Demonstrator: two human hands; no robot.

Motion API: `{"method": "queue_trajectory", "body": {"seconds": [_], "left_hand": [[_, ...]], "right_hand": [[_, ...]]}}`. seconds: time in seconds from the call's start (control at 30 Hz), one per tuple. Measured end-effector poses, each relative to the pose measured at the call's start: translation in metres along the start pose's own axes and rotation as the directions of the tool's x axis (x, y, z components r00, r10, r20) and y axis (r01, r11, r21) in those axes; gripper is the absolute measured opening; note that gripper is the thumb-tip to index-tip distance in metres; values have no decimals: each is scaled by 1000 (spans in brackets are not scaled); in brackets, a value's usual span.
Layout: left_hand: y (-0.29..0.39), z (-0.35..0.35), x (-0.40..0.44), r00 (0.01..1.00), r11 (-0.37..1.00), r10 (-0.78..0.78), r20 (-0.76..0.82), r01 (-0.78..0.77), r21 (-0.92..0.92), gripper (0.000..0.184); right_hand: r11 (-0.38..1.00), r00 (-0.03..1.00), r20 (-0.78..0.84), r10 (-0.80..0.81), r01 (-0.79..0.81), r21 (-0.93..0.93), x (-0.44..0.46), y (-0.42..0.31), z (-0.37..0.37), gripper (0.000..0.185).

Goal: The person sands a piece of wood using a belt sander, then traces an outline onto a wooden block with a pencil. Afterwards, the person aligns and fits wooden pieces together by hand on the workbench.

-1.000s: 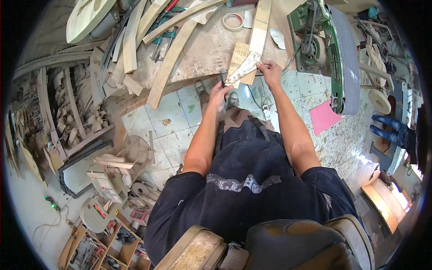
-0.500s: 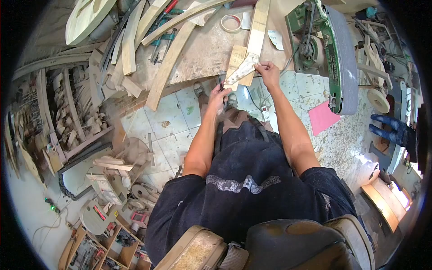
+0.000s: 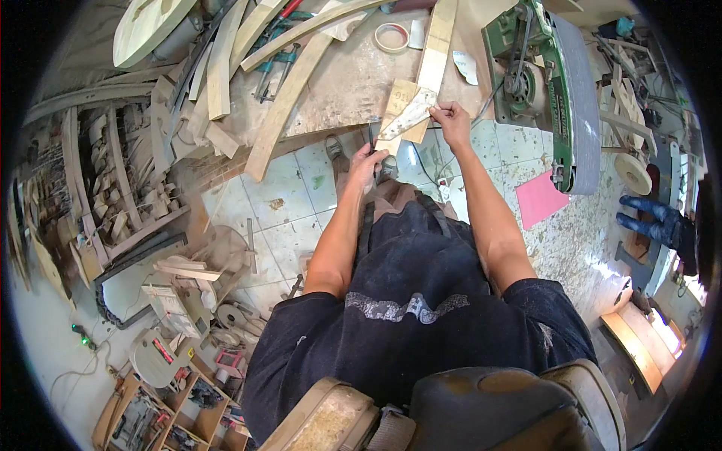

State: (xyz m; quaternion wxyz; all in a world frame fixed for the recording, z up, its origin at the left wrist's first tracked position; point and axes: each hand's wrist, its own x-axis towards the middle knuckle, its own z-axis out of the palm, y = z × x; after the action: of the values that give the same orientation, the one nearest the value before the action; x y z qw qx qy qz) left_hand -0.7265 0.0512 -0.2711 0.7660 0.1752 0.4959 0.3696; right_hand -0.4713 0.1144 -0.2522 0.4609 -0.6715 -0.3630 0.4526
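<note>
A white, spotted flat template [image 3: 410,116] with a tapered end lies slantwise over a short pale board [image 3: 396,100] with handwriting on it. Beneath its wide end is a longer wooden strip [image 3: 436,56]. My right hand [image 3: 453,124] pinches the template's right edge between thumb and fingers. Below the table edge, my left hand [image 3: 365,167] is closed around a thin dark tool [image 3: 371,135], whose kind I cannot make out. Its thumb reaches the near end of the short board, by the template's narrow tip.
A green belt sander [image 3: 560,113] stands on the right of the worktable [image 3: 331,98]. Curved wooden strips [image 3: 289,105], clamps [image 3: 282,64] and a tape roll [image 3: 391,37] lie on the table. A pink sheet [image 3: 541,199] is on the floor. Another person's legs [image 3: 647,214] show far right.
The view has shifted slightly, so the table's things sit a little further right. Both hands keep their hold, and the template stays over the board.
</note>
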Motion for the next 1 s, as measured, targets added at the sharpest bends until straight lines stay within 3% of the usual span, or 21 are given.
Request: {"method": "queue_trajectory", "body": {"seconds": [0.3,0.5,0.8,1.0], "left_hand": [[-4,-2,3,1000,995,-7,-4,6,-104,48],[5,4,-1,1000,999,-30,-8,30,-11,33],[4,1,1,999,999,-49,8,49,-14,41],[3,3,1,997,997,-43,-61,46,60,51]], "right_hand": [[1000,1000,5,-3,3,8,-3,-8,0,24],[999,1000,19,-23,24,-42,-2,-6,-1,25],[997,999,39,-3,6,-71,-2,-11,-3,24],[999,999,50,10,-8,-34,-5,-11,-5,23]]}}
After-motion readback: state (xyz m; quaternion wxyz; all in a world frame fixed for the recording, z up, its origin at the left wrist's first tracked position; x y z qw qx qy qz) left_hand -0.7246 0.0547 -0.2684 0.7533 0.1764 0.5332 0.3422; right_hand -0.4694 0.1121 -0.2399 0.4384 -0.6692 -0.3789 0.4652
